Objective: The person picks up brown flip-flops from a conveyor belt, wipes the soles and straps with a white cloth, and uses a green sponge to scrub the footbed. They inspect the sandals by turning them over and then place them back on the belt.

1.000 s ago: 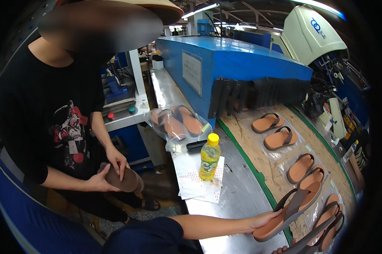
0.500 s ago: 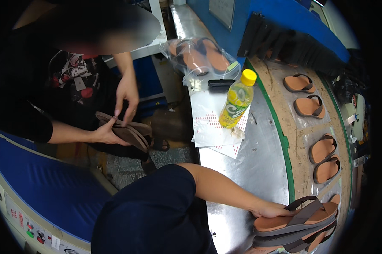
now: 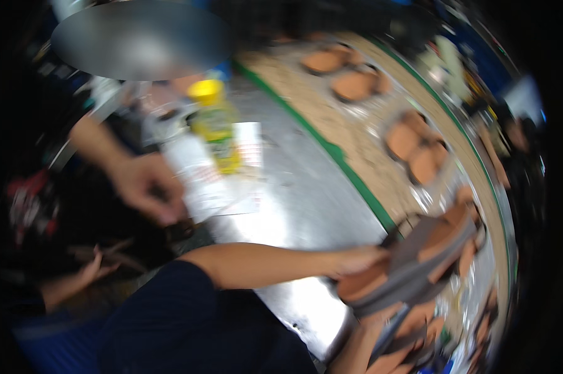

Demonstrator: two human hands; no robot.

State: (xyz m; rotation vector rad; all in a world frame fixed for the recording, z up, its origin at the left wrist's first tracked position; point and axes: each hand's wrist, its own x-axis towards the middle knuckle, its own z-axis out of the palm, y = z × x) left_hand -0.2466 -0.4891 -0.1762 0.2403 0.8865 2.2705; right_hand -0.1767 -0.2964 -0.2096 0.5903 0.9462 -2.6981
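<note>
My left arm reaches across the metal table, and my left hand (image 3: 359, 260) grips the heel end of a grey-strapped sandal (image 3: 418, 265) with a tan footbed. The sandal is tilted above the plastic-covered belt; another lies tight beneath or beside it, but blur hides how they sit. Below it, at the lower edge, my right hand (image 3: 359, 343) shows only as a smeared patch of skin with its fingers hidden. Several more tan sandals (image 3: 406, 340) are bunched beside it.
A green-edged conveyor belt (image 3: 306, 93) carries sandal pairs (image 3: 415, 146) on clear plastic. A yellow-capped bottle (image 3: 219, 134) stands on printed sheets (image 3: 197, 177) on the metal table (image 3: 275, 218). At left, a co-worker's hand (image 3: 147, 187) is near the table; another person stands far right.
The view has swung to the right and blurred. My left hand has raised and tilted the sandal. The co-worker's one hand has come away from the sandals toward the table.
</note>
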